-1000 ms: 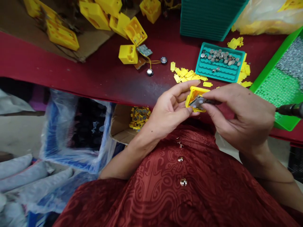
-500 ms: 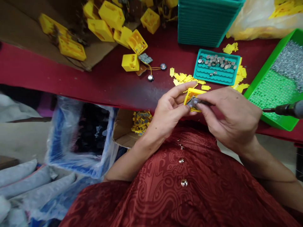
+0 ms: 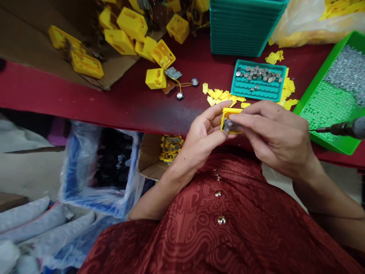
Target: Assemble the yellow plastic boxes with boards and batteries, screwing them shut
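My left hand [image 3: 203, 133] grips a small open yellow plastic housing [image 3: 231, 110] by its left side, thumb in front and fingers behind. Inside the housing lies a small grey part [image 3: 228, 125]. My right hand [image 3: 273, 137] reaches over from the right, its fingers closed and the fingertips against the grey part at the housing's opening; those fingers partly cover both. Small flat yellow plastic pieces [image 3: 219, 94] lie on the table just beyond my hands. A teal ribbed tray [image 3: 241, 88] with round metal discs sits behind them.
An electric screwdriver [image 3: 349, 128] points leftward at my right hand's back. The green basket [image 3: 302, 104] on the right holds metal screws. Stacked teal trays [image 3: 236, 34], yellow housings [image 3: 132, 23] and a carton [image 3: 94, 82] stand farther back. A lined blue crate [image 3: 67, 182] is below left.
My right hand has shifted slightly left, its fingers now further over the housing and the grey part. The left hand keeps its hold. The whole view has shifted a little.
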### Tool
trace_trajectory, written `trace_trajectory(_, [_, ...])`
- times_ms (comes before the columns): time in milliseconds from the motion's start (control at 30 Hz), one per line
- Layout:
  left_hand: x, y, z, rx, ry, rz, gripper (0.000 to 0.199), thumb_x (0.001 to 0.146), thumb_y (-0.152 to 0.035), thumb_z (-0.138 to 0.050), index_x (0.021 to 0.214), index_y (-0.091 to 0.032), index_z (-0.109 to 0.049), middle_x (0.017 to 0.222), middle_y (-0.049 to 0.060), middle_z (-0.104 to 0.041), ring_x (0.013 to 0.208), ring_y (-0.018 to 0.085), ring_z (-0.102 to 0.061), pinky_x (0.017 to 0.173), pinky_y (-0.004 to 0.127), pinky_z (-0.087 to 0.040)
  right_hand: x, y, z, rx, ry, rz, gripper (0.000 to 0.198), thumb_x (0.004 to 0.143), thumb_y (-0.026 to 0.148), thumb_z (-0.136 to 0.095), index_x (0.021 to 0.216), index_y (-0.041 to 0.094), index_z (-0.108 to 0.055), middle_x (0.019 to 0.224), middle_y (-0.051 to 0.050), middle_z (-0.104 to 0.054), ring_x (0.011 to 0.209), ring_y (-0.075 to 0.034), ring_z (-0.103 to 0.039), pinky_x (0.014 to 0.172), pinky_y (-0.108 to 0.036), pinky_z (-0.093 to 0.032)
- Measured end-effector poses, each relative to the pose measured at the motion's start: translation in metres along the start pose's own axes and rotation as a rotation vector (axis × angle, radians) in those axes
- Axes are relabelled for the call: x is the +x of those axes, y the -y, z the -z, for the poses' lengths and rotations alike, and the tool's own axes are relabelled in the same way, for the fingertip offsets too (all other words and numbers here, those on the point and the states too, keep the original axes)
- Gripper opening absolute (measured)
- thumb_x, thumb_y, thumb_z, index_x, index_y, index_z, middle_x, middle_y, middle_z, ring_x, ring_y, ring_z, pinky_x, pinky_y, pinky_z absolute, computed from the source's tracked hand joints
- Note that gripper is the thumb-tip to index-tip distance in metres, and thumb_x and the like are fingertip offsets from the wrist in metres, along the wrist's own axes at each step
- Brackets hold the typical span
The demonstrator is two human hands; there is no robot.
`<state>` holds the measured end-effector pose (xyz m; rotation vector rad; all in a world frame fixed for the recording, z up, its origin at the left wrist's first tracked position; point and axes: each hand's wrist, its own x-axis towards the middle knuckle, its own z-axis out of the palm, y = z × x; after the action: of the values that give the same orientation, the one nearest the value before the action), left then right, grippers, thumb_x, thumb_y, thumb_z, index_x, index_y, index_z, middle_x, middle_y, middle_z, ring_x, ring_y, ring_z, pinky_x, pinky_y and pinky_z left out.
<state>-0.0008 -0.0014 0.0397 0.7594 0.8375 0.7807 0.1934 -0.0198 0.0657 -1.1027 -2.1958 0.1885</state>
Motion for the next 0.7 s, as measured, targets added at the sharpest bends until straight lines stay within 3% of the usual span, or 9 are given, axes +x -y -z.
trace_trajectory(133, [-0.001,-0.005,-0.004,0.023,-0.014,0.042,0.06,0.081,-0.021,-0.078,0.14,-0.021,-0.067,0.14,0.009,-0.079,0.135,0.03,-0.074,0.103,0.038,-0.068,-0.001,-0.002,0.002,-0.013,-0.001,-0.036,0.031,0.105,0.008,-0.055,0.123,0.02,-0.077,0.104,-0.008,-0.076,0.096,-0.017,-0.075,0.082,-0.029,-0.065])
trace_trajectory(467, [-0.002,-0.009,-0.005,-0.017,-0.038,0.093,0.064,0.076,-0.016,-0.082,0.139,-0.02,-0.069,0.141,0.009,-0.08,0.132,0.027,-0.076,0.098,0.031,-0.068,-0.001,-0.004,0.0,-0.08,-0.038,0.017,0.019,0.101,0.007,-0.064,0.115,0.017,-0.072,0.103,-0.006,-0.08,0.094,-0.018,-0.077,0.086,-0.029,-0.065])
trace_trajectory(700, [0.003,-0.001,-0.004,0.012,-0.048,0.014,0.056,0.083,-0.033,-0.091,0.133,-0.018,-0.069,0.12,0.007,-0.084,0.102,0.019,-0.082,0.084,0.027,-0.069,-0.004,-0.009,-0.008,-0.057,-0.145,-0.032,0.013,0.101,0.013,-0.069,0.105,0.022,-0.077,0.106,-0.007,-0.069,0.091,-0.015,-0.069,0.071,-0.029,-0.061])
